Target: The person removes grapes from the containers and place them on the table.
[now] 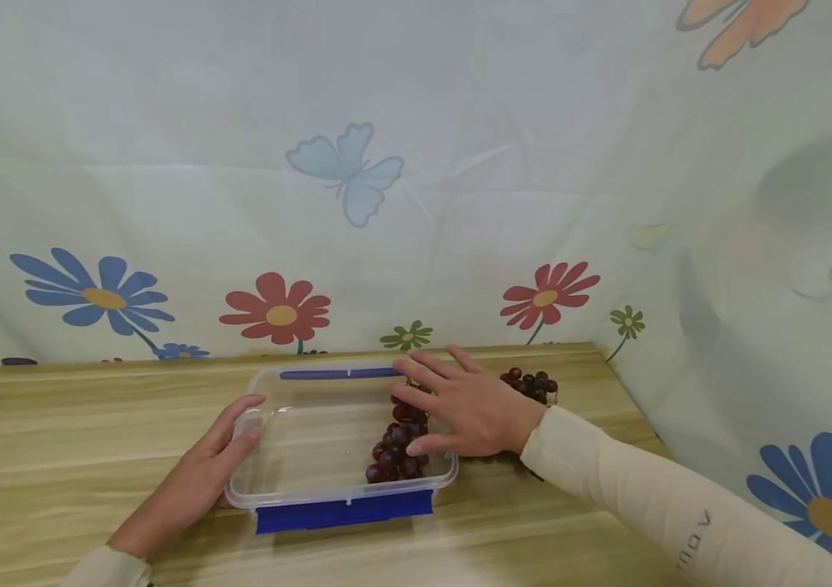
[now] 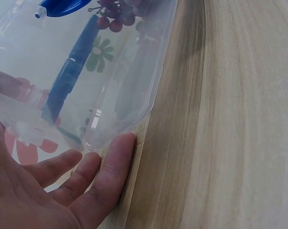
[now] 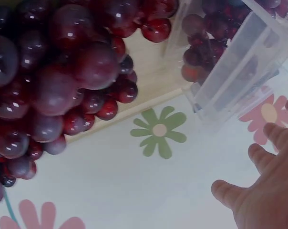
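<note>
A clear plastic food container [image 1: 306,496] with blue clip flaps stands on the wooden table. A bunch of dark red grapes [image 1: 390,456] lies inside, along its right side. My left hand [image 1: 203,465] holds the container's left wall, thumb over the rim; in the left wrist view its fingers [image 2: 113,167] touch the outside of the plastic. Spread fingers mark my right hand [image 1: 471,408], which is over the grapes at the container's right end and partly hides them. Whether it touches them I cannot tell.
More grapes [image 1: 529,383] lie on the table right of the container, partly behind my right hand; they loom large in the right wrist view [image 3: 53,86]. A flower-patterned cloth [image 1: 460,269] hangs behind the table [image 1: 93,424] and along its right side.
</note>
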Demonstrator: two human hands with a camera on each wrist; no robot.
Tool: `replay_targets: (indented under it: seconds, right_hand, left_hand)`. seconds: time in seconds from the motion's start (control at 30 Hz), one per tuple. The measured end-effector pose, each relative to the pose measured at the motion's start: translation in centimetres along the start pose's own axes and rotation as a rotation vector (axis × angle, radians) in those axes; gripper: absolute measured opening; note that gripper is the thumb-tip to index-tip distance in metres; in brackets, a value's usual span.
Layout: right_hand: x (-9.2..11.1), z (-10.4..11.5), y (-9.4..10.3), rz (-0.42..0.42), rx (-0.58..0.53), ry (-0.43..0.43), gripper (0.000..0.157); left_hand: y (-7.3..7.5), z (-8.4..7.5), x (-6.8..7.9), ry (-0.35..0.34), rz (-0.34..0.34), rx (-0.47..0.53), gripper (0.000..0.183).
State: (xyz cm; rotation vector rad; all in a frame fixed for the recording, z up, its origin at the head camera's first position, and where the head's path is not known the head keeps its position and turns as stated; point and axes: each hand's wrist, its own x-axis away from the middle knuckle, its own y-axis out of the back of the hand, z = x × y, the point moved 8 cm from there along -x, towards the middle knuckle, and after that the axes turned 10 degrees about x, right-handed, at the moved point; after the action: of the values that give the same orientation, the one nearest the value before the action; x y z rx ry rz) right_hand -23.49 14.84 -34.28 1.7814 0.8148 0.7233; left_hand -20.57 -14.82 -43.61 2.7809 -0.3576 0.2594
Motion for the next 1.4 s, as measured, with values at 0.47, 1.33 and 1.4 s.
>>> replay_targets:
  seconds: [0.47, 1.33, 1.4]
  right_hand:
    - [-1.7, 1.7, 0.4, 0.128, 0.048, 0.088, 0.082]
    - [-4.5, 3.9, 0.5, 0.289, 0.161, 0.163, 0.087]
    - [-4.7, 3.9, 0.5, 0.302, 0.164, 0.162, 0.087]
  left_hand:
    - [0.1, 0.2, 0.2, -0.011, -0.021, -0.05, 0.063]
    - [-0.1, 0.2, 0.0, -0.009, -0.011, -0.033, 0.065]
    - [-0.1, 0.1, 0.0, -0.016, -0.014, -0.034, 0.065]
